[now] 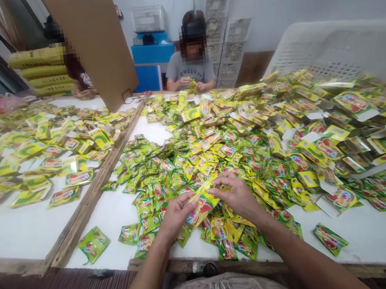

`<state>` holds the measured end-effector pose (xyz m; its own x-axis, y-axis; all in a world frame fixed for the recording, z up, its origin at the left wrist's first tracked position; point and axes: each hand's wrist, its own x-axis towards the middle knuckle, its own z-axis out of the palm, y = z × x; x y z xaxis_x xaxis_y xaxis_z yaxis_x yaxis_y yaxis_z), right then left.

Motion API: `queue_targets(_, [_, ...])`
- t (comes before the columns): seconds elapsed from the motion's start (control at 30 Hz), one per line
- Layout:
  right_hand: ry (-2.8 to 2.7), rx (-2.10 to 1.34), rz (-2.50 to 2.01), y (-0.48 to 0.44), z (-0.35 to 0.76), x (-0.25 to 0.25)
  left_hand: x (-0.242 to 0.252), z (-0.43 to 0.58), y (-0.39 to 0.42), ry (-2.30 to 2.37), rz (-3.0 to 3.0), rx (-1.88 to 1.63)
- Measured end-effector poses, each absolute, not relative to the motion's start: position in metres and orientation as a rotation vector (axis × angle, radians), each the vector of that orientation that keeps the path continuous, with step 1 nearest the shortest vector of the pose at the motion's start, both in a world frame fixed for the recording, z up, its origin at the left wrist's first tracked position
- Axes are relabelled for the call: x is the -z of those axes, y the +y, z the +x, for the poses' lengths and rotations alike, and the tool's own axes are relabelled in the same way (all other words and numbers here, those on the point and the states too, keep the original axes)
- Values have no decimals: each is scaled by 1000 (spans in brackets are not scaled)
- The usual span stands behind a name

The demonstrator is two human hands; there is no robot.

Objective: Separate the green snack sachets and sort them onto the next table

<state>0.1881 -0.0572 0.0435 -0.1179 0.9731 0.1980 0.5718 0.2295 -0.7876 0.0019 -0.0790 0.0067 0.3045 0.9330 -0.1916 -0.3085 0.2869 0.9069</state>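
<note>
A yellow and green carton with a red fruit print (201, 207) is held between my two hands, low over the heap. My left hand (179, 213) pinches its left edge between thumb and fingers. At the carton's upper right end, the thumb and fingers of my right hand (235, 195) are closed on it. Beneath and around both hands lie many small green and yellow sachets (156, 189). One green sachet (94, 244) rests apart at the left, another (329, 239) at the right near the table's front edge.
Cartons (321, 146) are piled at the right before a white perforated basket (327, 55). Left of a wooden strip (89, 196) lie more cartons (30, 151). A cardboard sheet (94, 43) stands upright behind. Across the table a person in grey (188, 71) handles a packet; another person is partly hidden.
</note>
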Motion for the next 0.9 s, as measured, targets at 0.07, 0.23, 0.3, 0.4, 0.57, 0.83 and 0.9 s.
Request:
queue_targets(0.07, [-1828, -660, -1429, -58, 187, -45, -7, 1, -79, 837, 841, -986])
queue_targets(0.23, [-1930, -598, -1436, -62, 180, -42, -6, 1, -78, 858, 870, -981])
queue_targets(0.3, [-1917, -703, -1429, -62, 179, -39, -5, 1, -78, 884, 913, -973])
queue_targets(0.4, [-1924, -971, -1327, -64, 180, -38, -4, 1, -77, 892, 938, -981])
queue_targets(0.57, [-2021, -1026, -1268, -74, 170, -43, -1, 5, -78, 870, 877, -1023])
queue_targets(0.83, [-1854, -546, -1492, -84, 154, -37, -4, 2, -78, 879, 754, -1056])
queue_targets(0.9, [-1848, -582, -1497, -84, 152, -36, -5, 4, -80, 888, 757, -1035])
